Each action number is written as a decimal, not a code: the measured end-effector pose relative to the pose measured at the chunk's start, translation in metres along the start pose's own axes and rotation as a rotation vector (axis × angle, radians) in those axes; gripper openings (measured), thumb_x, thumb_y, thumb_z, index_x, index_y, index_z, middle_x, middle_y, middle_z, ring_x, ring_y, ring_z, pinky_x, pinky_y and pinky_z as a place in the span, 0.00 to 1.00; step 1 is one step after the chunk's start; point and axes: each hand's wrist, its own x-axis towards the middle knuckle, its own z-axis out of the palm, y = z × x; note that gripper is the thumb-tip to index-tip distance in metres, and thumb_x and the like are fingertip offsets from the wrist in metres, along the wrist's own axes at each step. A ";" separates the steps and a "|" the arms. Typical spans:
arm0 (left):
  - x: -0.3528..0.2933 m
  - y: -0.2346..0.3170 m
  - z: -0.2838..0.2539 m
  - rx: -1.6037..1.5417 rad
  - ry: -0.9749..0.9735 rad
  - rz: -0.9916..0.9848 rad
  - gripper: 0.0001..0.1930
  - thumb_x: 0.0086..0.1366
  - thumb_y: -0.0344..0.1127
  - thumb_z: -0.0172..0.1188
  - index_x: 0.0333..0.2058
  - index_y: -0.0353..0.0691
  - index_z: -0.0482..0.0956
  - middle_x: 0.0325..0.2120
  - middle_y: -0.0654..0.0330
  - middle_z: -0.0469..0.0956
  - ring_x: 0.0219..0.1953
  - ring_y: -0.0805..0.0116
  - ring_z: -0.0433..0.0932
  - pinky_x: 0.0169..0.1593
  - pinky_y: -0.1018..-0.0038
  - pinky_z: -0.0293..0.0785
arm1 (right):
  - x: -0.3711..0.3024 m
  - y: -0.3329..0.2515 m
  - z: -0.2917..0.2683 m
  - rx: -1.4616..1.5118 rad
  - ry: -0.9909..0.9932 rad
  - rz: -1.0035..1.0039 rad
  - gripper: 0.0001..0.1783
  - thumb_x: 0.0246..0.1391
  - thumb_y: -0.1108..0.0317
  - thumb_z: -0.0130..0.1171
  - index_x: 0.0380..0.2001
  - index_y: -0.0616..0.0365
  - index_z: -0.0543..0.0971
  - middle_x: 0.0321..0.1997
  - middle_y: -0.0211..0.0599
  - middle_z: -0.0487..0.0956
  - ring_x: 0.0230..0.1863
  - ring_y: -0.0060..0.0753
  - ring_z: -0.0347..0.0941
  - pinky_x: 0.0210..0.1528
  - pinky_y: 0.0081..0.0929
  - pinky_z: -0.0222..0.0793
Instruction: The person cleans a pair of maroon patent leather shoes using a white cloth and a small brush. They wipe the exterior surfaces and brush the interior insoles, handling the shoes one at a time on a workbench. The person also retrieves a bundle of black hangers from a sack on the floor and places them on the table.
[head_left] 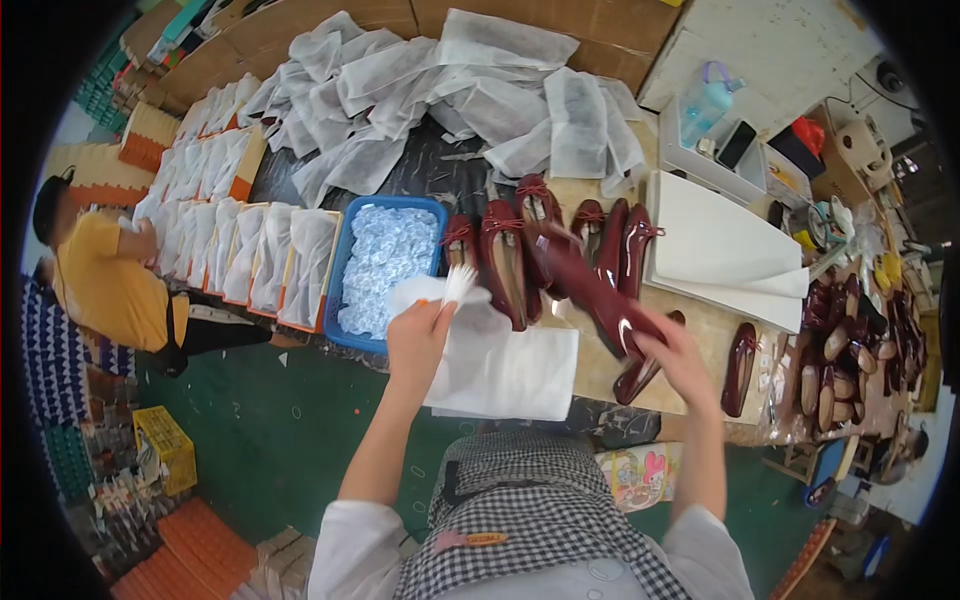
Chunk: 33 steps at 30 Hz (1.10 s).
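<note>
My left hand (418,345) is closed on a thin white cloth bag (466,318), its gathered edge sticking up from the fingers. My right hand (684,362) grips a glossy burgundy flat shoe (600,295), smeared by motion; whether it is one shoe or a pair I cannot tell. Beneath and beyond it stand several more burgundy flats with bows (502,250). One loose shoe (740,370) lies to the right of my right hand. A flat stack of white bags (530,375) rests at the table's near edge, between my hands.
Left of the shoes is a blue basket (330,300) of clear bluish packets. Filled white bags (515,100) heap at the back. Open boxes (290,270) line the far left, near a person in yellow (110,275). White sheets (720,240) and more shoes (840,350) lie right.
</note>
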 end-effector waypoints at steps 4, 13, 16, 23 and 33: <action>-0.007 0.032 0.009 -0.109 -0.010 0.161 0.09 0.60 0.33 0.59 0.22 0.35 0.76 0.18 0.49 0.72 0.21 0.50 0.73 0.25 0.61 0.67 | -0.051 -0.015 0.029 0.116 -0.224 0.054 0.22 0.56 0.73 0.52 0.55 0.63 0.71 0.49 0.37 0.76 0.49 0.28 0.72 0.52 0.24 0.67; -0.009 0.072 -0.053 -0.390 0.192 -0.218 0.13 0.60 0.27 0.60 0.19 0.29 0.70 0.13 0.70 0.61 0.19 0.83 0.58 0.22 0.78 0.54 | 0.097 -0.034 0.170 0.762 -0.016 -0.312 0.12 0.58 0.67 0.56 0.42 0.63 0.75 0.36 0.27 0.76 0.36 0.15 0.69 0.37 0.19 0.67; -0.022 0.052 -0.021 -0.531 0.174 -0.219 0.14 0.61 0.29 0.60 0.19 0.30 0.71 0.14 0.69 0.63 0.19 0.83 0.58 0.23 0.78 0.54 | 0.062 -0.013 0.166 0.311 -0.241 -0.252 0.11 0.55 0.65 0.61 0.35 0.62 0.80 0.29 0.27 0.78 0.30 0.18 0.71 0.37 0.19 0.67; -0.035 0.048 -0.013 -0.477 0.045 -0.276 0.14 0.59 0.28 0.60 0.18 0.30 0.68 0.14 0.66 0.62 0.21 0.83 0.58 0.23 0.77 0.53 | -0.002 0.184 0.034 -0.638 0.928 -0.112 0.30 0.47 0.66 0.64 0.54 0.61 0.69 0.53 0.52 0.72 0.54 0.54 0.66 0.58 0.45 0.58; -0.022 0.035 0.043 -0.122 -0.032 0.112 0.12 0.57 0.32 0.62 0.21 0.31 0.73 0.18 0.49 0.70 0.19 0.50 0.70 0.23 0.64 0.62 | -0.096 0.096 0.026 -0.396 0.056 -0.143 0.31 0.50 0.71 0.61 0.59 0.58 0.67 0.61 0.43 0.68 0.60 0.37 0.63 0.62 0.34 0.57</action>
